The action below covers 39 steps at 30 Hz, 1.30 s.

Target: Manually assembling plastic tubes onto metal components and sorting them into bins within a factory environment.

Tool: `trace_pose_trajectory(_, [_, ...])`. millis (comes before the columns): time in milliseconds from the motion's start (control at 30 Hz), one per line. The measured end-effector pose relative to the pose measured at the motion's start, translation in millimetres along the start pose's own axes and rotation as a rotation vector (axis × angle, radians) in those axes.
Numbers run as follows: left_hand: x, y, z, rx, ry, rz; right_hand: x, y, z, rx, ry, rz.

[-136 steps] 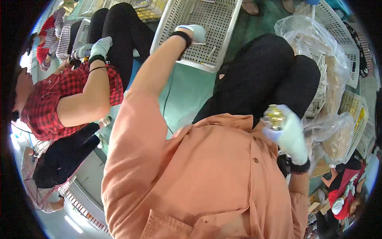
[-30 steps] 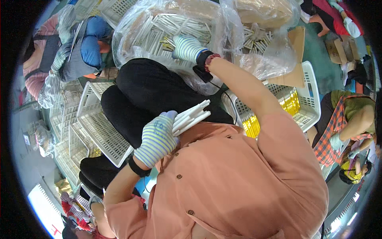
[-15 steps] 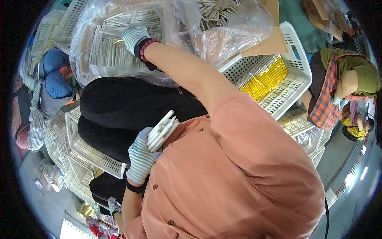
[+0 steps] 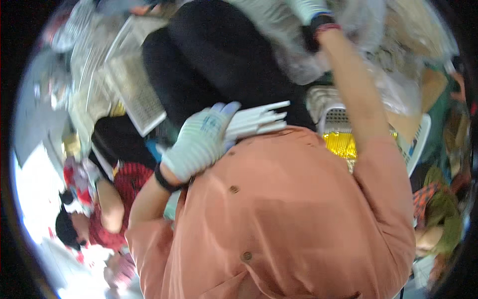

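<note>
My left hand (image 4: 199,142), in a pale striped knit glove, is closed around a bundle of slim white sticks (image 4: 256,119). It holds them against the front of my shirt, their uneven ends pointing right. My right arm stretches up and away to the far edge of the picture. There my gloved right hand (image 4: 309,9) is cut off and blurred, so its fingers do not show. Clear plastic sheeting (image 4: 294,57) lies crumpled just below and beside it.
To the right, partly behind my right arm, stands a white perforated basket (image 4: 422,142) holding yellow sticks (image 4: 341,144). White crates (image 4: 134,94) stand left of my dark-clothed legs (image 4: 214,55). A co-worker in red (image 4: 107,214) is at the left, another person (image 4: 438,214) at the right.
The whole view has swung, pushing the plastic-lined box of white sticks toward the top edge. My right hand, earlier over those sticks, is now mostly out of the picture. My left still grips its bundle.
</note>
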<state>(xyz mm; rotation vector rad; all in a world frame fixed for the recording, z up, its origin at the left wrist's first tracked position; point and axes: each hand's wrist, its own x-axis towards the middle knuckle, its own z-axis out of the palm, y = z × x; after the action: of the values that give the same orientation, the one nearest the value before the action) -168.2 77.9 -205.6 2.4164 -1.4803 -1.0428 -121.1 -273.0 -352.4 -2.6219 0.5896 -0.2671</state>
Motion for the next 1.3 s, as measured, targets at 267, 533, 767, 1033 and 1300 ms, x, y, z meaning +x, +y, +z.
trace_pose_trajectory(267, [8.0, -22.3, -11.9, -0.622, -0.006, -0.147, 26.9, 40.8, 20.6, -0.043, -0.191, -0.034])
trace_pose_trajectory(533, [5.8, -44.4, -16.7, -0.414, 0.145, -0.011, 33.4, 64.2, 39.8, -0.242, 0.052, -0.150])
trace_pose_trajectory(767, [4.1, -49.8, -59.6, -1.109, 0.270, -0.283, -34.7, 7.7, -32.2, -0.124, 0.093, -0.181])
trace_pose_trajectory(1033, [19.1, -101.0, -50.1, -1.694, 0.622, 0.052, -196.1, -114.1, -51.5, 1.191, -0.106, 0.070])
trace_pose_trajectory(1300, [49.3, -93.0, -50.7, -2.058, 0.596, 0.201, -155.0, -129.2, -67.3, 0.941, 0.039, -0.262])
